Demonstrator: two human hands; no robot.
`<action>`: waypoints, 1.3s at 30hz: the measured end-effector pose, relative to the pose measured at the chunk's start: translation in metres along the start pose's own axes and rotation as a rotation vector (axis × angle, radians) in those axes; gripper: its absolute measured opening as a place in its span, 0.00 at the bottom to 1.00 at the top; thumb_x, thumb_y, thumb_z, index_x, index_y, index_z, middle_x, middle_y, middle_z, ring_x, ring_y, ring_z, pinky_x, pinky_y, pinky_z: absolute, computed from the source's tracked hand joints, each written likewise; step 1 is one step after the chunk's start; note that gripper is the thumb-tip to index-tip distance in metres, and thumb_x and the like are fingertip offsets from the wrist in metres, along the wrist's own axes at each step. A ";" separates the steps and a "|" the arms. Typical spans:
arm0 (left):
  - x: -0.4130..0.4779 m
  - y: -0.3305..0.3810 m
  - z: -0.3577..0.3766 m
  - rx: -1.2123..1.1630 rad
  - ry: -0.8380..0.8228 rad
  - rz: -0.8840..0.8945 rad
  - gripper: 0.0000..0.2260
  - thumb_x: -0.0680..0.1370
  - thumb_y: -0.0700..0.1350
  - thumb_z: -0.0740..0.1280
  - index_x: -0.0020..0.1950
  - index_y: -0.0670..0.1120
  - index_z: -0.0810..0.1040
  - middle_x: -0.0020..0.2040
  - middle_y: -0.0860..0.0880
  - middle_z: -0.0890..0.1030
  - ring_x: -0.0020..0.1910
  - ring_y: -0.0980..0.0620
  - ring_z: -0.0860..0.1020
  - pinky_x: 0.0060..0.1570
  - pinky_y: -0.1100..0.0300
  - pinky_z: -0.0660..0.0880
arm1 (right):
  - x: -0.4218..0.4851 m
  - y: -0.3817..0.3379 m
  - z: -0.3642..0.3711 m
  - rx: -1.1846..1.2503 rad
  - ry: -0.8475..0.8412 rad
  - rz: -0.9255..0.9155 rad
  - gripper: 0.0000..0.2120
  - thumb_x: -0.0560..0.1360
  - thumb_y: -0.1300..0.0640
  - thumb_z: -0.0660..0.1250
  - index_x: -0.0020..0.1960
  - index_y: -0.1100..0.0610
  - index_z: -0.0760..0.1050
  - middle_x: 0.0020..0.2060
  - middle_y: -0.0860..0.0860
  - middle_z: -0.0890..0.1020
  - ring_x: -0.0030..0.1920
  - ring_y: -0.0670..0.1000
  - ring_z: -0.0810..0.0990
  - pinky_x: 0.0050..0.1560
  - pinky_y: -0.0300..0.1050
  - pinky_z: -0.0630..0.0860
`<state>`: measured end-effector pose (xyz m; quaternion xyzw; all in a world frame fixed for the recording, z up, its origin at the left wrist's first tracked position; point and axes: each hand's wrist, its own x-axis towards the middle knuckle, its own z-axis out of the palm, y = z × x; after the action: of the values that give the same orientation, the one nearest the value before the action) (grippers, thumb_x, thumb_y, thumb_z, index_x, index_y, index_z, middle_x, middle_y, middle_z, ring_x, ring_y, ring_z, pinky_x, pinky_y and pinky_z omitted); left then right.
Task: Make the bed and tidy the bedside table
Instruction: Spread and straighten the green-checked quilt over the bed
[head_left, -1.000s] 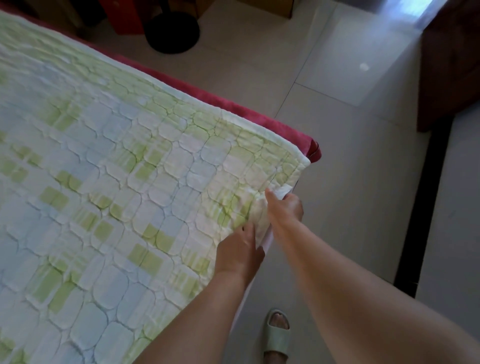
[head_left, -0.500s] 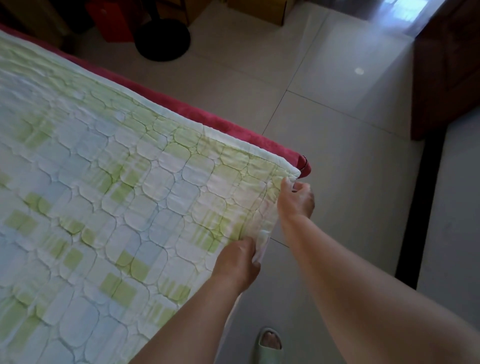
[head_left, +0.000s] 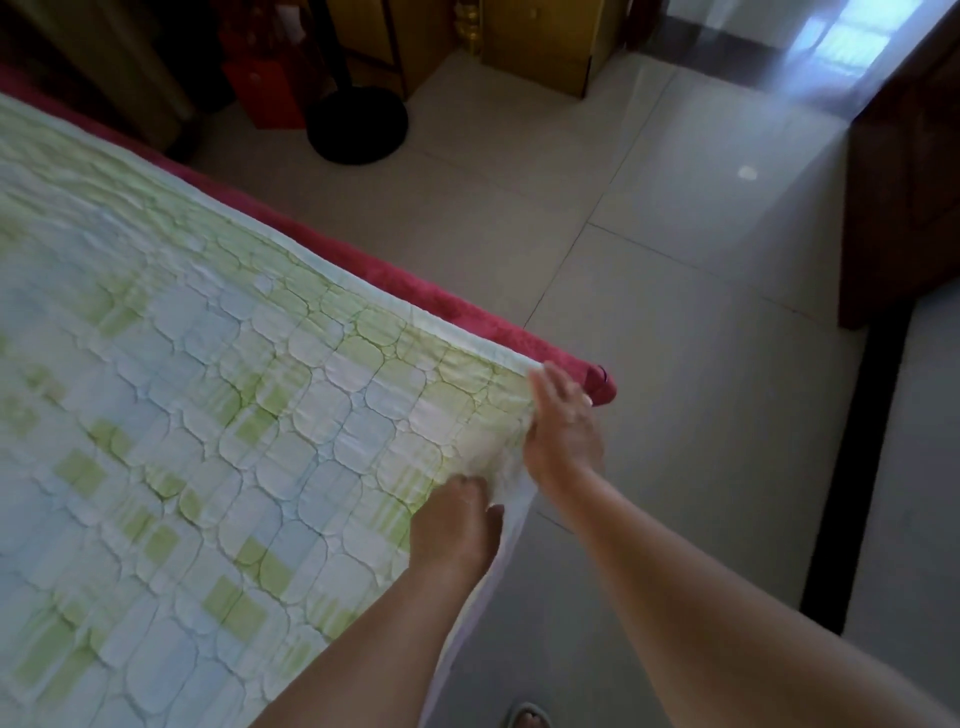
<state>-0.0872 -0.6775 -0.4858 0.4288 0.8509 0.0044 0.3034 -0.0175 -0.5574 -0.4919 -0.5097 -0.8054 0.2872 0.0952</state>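
Bed-making is in hand. The edge of a green-checked quilt (head_left: 260, 415) is bunched in the curled left hand (head_left: 457, 525). Just beyond, its corner is covered by the right hand (head_left: 563, 428), fingers near-straight, grip unclear. Next, that corner probably needs to be pulled square over the red bedding (head_left: 467, 306).
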 end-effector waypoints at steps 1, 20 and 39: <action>0.006 0.006 -0.008 -0.036 0.045 -0.036 0.12 0.79 0.52 0.61 0.58 0.48 0.74 0.58 0.49 0.73 0.57 0.48 0.73 0.51 0.53 0.75 | 0.000 0.000 -0.004 -0.056 -0.138 -0.199 0.32 0.75 0.70 0.59 0.76 0.51 0.60 0.76 0.48 0.60 0.76 0.51 0.57 0.73 0.51 0.62; 0.164 0.012 -0.137 -0.723 0.146 -0.757 0.06 0.74 0.45 0.65 0.46 0.43 0.79 0.47 0.43 0.84 0.48 0.43 0.81 0.46 0.58 0.76 | 0.154 -0.110 -0.040 -0.585 -0.794 -0.432 0.17 0.76 0.66 0.59 0.62 0.55 0.73 0.58 0.53 0.77 0.58 0.55 0.78 0.52 0.48 0.76; 0.213 0.038 -0.150 -0.760 -0.153 -1.142 0.17 0.74 0.50 0.70 0.62 0.47 0.74 0.60 0.49 0.77 0.60 0.49 0.77 0.55 0.58 0.74 | 0.315 -0.192 -0.005 -0.603 -1.206 -0.833 0.22 0.80 0.59 0.58 0.73 0.52 0.62 0.71 0.50 0.68 0.68 0.53 0.70 0.67 0.47 0.69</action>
<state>-0.2333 -0.4599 -0.4621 -0.2236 0.8592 0.1115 0.4465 -0.3081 -0.3402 -0.4243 0.0732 -0.8856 0.2242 -0.4001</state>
